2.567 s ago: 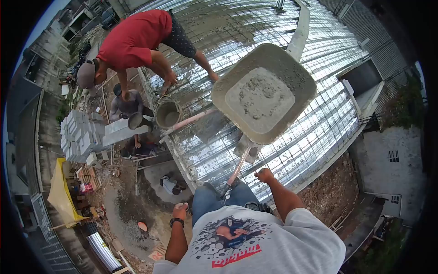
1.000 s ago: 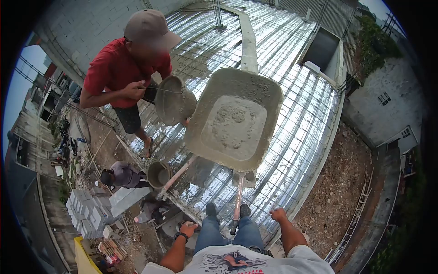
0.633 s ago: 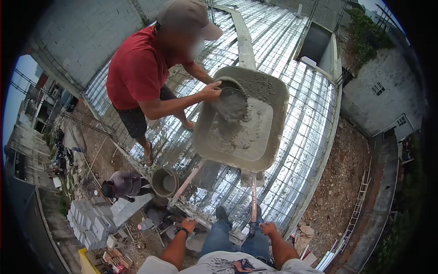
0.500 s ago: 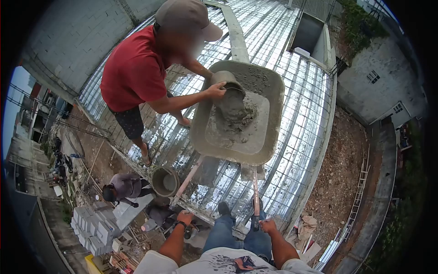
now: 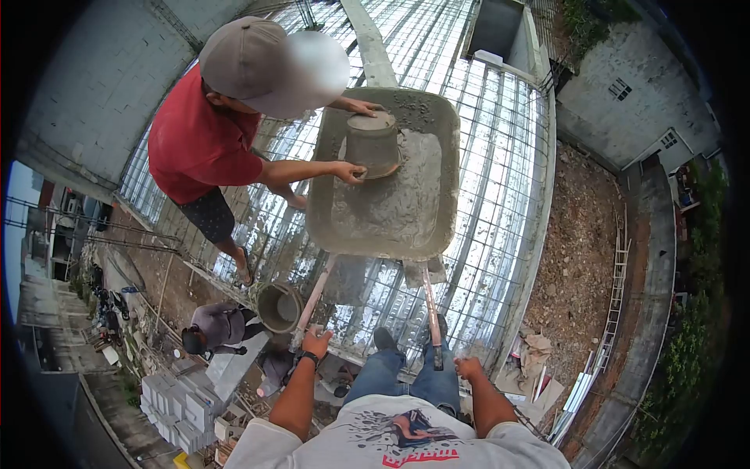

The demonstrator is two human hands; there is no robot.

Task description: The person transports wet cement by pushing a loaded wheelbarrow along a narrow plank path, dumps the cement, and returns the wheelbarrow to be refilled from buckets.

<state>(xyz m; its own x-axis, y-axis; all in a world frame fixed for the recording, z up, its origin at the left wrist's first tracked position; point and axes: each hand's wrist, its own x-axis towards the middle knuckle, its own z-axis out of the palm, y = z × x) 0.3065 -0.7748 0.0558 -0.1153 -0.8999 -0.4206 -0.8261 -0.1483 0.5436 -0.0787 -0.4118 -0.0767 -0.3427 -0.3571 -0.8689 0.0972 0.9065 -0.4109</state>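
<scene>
A wheelbarrow (image 5: 447, 168) stands before me with wet concrete (image 5: 406, 207) in its tray. Its left handle (image 5: 316, 293) and right handle (image 5: 431, 313) point back towards me. Beside the end of the left handle is my left hand (image 5: 316, 342), fingers loosely apart; whether it touches the handle I cannot tell. My right hand (image 5: 469, 367) hangs just right of the right handle's end, apart from it, with slightly bent fingers and nothing in them. Over the tray, a co-worker in a red shirt (image 5: 203, 148) holds a concrete-smeared bucket (image 5: 371, 148) upside down with both hands.
Ribbed metal decking with a rebar grid (image 5: 500, 156) lies underfoot, its edge close by. A second bucket (image 5: 279, 306) stands near the left handle. Below are another person (image 5: 223, 324), stacked blocks (image 5: 176, 406) and a ladder (image 5: 617, 281). An opening (image 5: 496, 27) lies behind.
The co-worker has tipped the bucket fully over, and concrete has spread across the tray. My left hand has moved forward to the left handle's end. My right hand has come away from the right handle.
</scene>
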